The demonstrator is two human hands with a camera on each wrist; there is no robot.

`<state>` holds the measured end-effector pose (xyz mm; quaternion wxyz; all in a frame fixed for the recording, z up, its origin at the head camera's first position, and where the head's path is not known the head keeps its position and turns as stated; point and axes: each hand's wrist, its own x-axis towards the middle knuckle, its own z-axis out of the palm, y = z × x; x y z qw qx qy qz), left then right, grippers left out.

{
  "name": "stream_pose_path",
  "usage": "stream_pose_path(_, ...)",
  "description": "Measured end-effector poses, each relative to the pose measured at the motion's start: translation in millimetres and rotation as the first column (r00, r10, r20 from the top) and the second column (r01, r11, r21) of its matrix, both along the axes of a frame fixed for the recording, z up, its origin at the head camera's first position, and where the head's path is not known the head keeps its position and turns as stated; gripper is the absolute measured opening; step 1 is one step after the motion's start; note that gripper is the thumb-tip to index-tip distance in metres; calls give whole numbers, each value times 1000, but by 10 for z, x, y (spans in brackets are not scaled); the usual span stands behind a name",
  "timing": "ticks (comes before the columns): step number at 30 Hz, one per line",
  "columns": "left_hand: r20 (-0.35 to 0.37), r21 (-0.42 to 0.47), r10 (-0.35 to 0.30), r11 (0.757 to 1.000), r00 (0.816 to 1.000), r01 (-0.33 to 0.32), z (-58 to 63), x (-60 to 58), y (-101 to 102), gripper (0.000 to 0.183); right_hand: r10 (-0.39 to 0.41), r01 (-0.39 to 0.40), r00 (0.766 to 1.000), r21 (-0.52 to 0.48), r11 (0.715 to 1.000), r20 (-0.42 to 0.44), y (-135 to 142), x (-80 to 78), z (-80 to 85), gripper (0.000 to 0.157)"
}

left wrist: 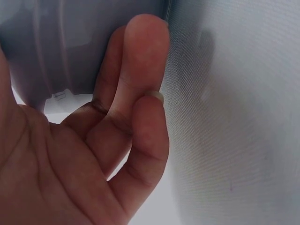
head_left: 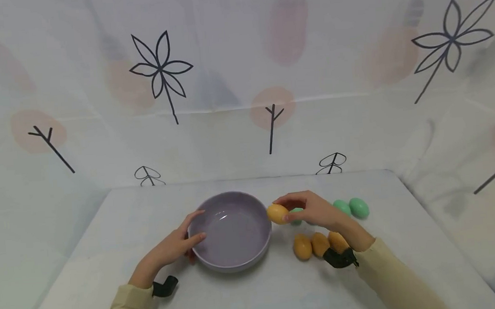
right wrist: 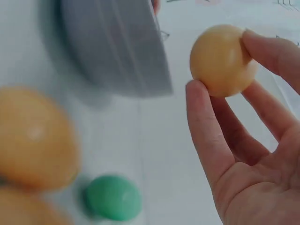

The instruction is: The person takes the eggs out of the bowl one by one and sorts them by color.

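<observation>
A purple-grey bowl (head_left: pixel 233 263) stands on the white table, its inside bare. My left hand (head_left: pixel 172 246) grips its left rim, with thumb and a finger reaching over the edge and other fingers low against the outside. The left wrist view has the bowl's wall (left wrist: pixel 79 42) behind those curled fingers. Just off the right rim, my right hand (head_left: pixel 311 210) pinches a yellow-orange toy egg (head_left: pixel 277 214) between thumb and fingertips. In the right wrist view the egg (right wrist: pixel 220 61) is raised beside the bowl (right wrist: pixel 117 42).
Yellow-orange eggs (head_left: pixel 303 247) lie in a row to the right of the bowl, partly behind the right wrist's black strap (head_left: pixel 340 258). Green eggs (head_left: pixel 359 208) lie farther back, one (head_left: pixel 297 216) partly hidden by the right hand. A patterned cloth (head_left: pixel 229 141) hangs behind the table.
</observation>
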<state>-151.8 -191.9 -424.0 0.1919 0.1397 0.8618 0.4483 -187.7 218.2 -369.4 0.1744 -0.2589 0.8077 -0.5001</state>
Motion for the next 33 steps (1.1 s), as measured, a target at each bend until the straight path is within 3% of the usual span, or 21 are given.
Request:
stream_pose_path(11, -19, -25, 19, 1000, 1000, -19, -37, -5, 17, 68, -211, 211, 977, 1, 977, -6, 752, 403, -130, 41)
stream_pose_path(20, -15, -15, 29, 999, 999, -29, -34, -3, 16, 69, -380, 382, 924, 57, 923, -45, 1232, 589, -165, 47)
stream_pose_path(27, -6, 6, 26, 1000, 1000, -26, -40, -14, 12, 68, -464, 469, 880, 29, 883, -99, 1574, 670, -221, 47)
stream_pose_path(33, -1, 7, 26, 1000, 1000, -26, -28, -5, 15, 67, -540, 538, 840, 195, 820, -50, 1754, 689, -316, 67)
